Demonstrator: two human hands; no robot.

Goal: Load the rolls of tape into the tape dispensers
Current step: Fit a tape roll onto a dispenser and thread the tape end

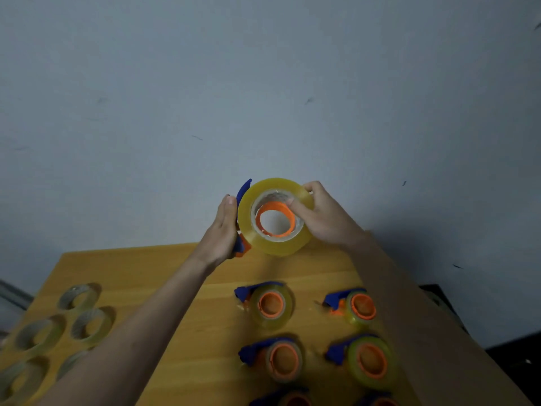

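Observation:
I hold a blue and orange tape dispenser up in front of the wall, above the far edge of the wooden table. My left hand grips its blue handle side. A yellowish clear tape roll sits around the dispenser's orange hub, and my right hand pinches the roll, thumb inside its cardboard core. Much of the dispenser body is hidden behind the roll and my left palm.
Several dispensers with tape on them lie in rows on the table's right half, such as one dispenser and another dispenser. Several loose clear rolls lie at the left. A dark object stands beyond the table's right edge.

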